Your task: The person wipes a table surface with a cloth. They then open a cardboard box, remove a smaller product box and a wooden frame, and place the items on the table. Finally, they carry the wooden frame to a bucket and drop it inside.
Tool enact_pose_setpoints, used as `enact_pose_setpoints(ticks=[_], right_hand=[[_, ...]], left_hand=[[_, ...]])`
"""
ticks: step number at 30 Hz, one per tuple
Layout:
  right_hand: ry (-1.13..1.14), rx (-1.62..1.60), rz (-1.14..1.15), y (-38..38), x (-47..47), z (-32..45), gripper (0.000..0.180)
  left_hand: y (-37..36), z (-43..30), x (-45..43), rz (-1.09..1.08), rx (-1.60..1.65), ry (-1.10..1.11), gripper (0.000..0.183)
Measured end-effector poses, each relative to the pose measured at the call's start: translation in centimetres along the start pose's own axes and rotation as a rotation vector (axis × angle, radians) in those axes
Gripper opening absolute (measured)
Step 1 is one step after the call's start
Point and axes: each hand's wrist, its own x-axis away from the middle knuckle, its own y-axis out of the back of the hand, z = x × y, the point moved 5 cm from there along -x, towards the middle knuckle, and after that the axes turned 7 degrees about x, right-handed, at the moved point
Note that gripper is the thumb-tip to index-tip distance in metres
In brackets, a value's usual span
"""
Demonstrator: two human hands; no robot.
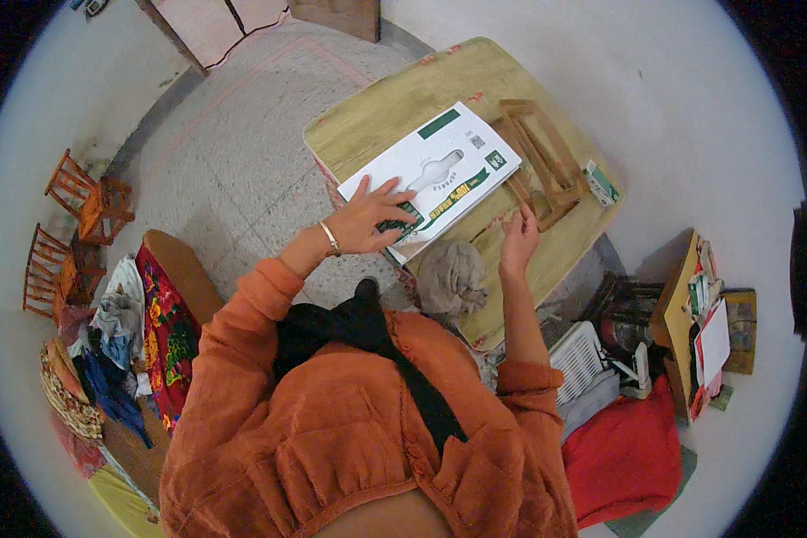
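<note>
A flat white cardboard box (430,168) with green panels and printed writing lies slantwise on the yellow-green table (376,114). My left hand (376,214) rests palm down on its near left corner, fingers spread. To the right of the box, my right hand (521,239) is over the table with its fingers curled together. Whether it pinches something thin is too small to tell; a thin dark line shows on the tabletop just left of it. A wooden frame (557,161) lies beyond the right hand, partly beside the box. A crumpled grey-brown cloth (452,277) sits at the table's near edge.
A small green and white box (600,183) stands at the table's right corner. Wooden chairs (101,208) and piled clothes (118,323) are at the left. On the right are a white slatted appliance (578,360), a red cloth (622,450) and a wooden cabinet (676,316) bearing papers.
</note>
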Motion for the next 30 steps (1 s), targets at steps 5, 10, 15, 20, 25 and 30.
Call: enact_pose_setpoints(ticks=[5, 10, 15, 20, 25, 30], right_hand=[[0.014, 0.058, 0.034, 0.2, 1.3, -2.7, 0.032], [0.104, 0.111, 0.107, -0.5, 2.2, -4.2, 0.032], [0.197, 0.245, 0.156, -2.1, 4.0, -2.7, 0.033], [0.218, 0.274, 0.187, -3.2, 5.8, -1.2, 0.034], [-0.022, 0.112, 0.244, -2.4, 6.8, -2.0, 0.033], [-0.020, 0.090, 0.222, -1.7, 7.0, -3.8, 0.035]], left_hand=[[-0.8, -1.1, -1.8, -0.206, -0.045, 0.069, 0.066], [-2.5, -3.2, -3.5, -0.112, -0.262, 0.193, 0.091], [-4.1, -4.8, -3.5, -0.083, -0.472, 0.229, 0.092], [-3.8, -4.3, -3.3, -0.091, -0.298, 0.159, 0.080], [0.3, -0.4, -1.6, -0.424, 0.538, 0.002, 0.054], [1.9, 1.1, -0.3, -0.543, 0.776, 0.190, 0.040]])
